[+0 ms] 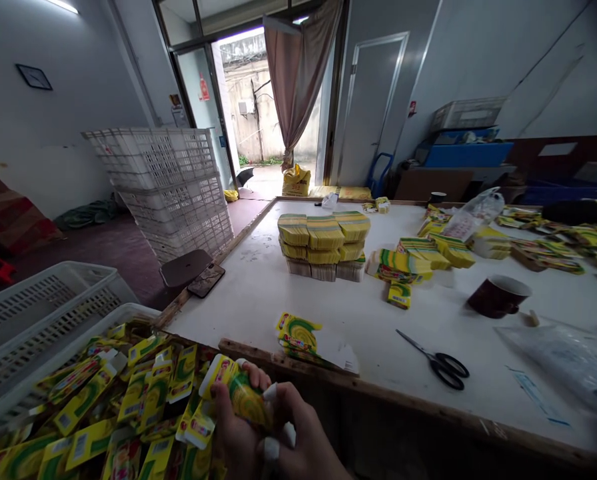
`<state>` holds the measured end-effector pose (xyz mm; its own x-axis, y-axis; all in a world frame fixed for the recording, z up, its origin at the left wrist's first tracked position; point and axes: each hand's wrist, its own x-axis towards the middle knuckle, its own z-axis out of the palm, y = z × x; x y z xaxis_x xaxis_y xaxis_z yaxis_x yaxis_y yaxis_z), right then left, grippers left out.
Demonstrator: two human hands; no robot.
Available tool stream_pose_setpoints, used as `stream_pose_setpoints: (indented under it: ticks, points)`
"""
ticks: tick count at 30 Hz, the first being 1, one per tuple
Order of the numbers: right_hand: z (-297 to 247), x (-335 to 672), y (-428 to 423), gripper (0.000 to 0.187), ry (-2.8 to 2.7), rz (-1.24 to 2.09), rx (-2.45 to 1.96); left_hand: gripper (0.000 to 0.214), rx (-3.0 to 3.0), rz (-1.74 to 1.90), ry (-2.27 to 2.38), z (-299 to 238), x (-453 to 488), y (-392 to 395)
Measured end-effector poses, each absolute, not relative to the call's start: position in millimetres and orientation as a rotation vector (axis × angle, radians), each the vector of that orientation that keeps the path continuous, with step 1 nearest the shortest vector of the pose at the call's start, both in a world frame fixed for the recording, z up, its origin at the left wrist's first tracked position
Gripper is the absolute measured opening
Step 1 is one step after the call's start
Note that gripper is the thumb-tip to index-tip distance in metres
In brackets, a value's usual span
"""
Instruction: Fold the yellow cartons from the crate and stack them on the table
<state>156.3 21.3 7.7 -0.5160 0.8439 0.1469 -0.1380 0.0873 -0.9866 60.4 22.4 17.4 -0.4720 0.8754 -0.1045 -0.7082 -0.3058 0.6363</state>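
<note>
- Beyond a white-topped counter [348, 320], an open doorway [248, 127] is partly screened by a brown curtain [298, 80]; white mesh crates [173, 193] are stacked to its left.
- One yellow-and-green printed carton [243, 395] is held in front of the counter's near wooden edge, beside a white plastic crate [141, 309] heaped with loose cartons [148, 393].
- The left hand [241, 423] is clamped on the held carton, its thumb pressed along one side.
- The right hand [301, 423] is bent against the carton's near end, some fingertips covered in white; whether it is clamped cannot be told.
- Flat-packed bundles [323, 247] are piled mid-counter.
- Black-handled scissors [432, 358] are laid to the right, near a dark mug [493, 298].
- A smartphone [206, 280] is rested at the left edge.
</note>
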Motion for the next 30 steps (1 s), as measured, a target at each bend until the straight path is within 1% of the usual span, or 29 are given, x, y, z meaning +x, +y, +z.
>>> stream_pose_setpoints:
  ticks: [3, 5, 8, 12, 14, 16, 19, 20, 22, 24, 25, 27, 28, 29, 30]
  points:
    - [2, 157, 25, 0.044, -1.506, 1.653, -0.706, 0.047, 0.311, 1.867, 0.972, 4, 56, 20]
    - [-2, 160, 29, 0.038, -1.414, 1.638, -0.749, 0.050, 0.430, 1.812, 1.135, -7, 53, 16]
    - [-3, 169, 37, 0.025, -1.339, 1.568, -0.802, 0.053, 0.661, 1.745, 1.262, -20, 50, 12]
    - [4, 181, 44, 0.012, -1.386, 1.566, -0.832, 0.038, 0.567, 1.738, 1.385, -27, 42, 12]
    - [6, 188, 48, 0.008, -1.448, 1.467, -0.856, 0.039, 0.590, 1.700, 1.406, -23, 31, 12]
    - [7, 196, 52, 0.004, -1.596, 1.231, -0.893, 0.052, 0.713, 1.682, 1.356, -13, 16, 12]
    - [11, 205, 55, 0.018, -1.979, 0.779, -0.914, 0.082, 1.011, 1.662, 1.284, 4, -5, 9]
    - [13, 206, 55, 0.019, -2.112, 0.669, -0.887, 0.088, 1.141, 1.588, 1.301, 8, -9, 7]
    - [15, 205, 51, 0.018, -2.314, 0.560, -0.787, 0.096, 1.382, 1.309, 1.356, 10, -8, 2]
    - [13, 202, 45, 0.013, -2.352, 0.564, -0.706, 0.088, 1.522, 1.009, 1.404, 8, 2, -3]
    - [9, 201, 42, 0.016, -2.288, 0.591, -0.716, 0.077, 1.550, 0.927, 1.437, 5, 9, -6]
    - [-2, 198, 39, 0.043, -2.024, 0.693, -0.840, 0.063, 1.558, 0.895, 1.537, -3, 22, -9]
    - [-8, 197, 38, 0.057, -1.856, 0.780, -0.910, 0.062, 1.555, 0.913, 1.587, -7, 27, -11]
    - [-16, 195, 37, 0.067, -1.693, 0.904, -0.960, 0.065, 1.556, 0.930, 1.628, -12, 32, -12]
    - [-23, 193, 37, 0.071, -1.549, 1.058, -0.983, 0.068, 1.566, 0.943, 1.654, -16, 36, -13]
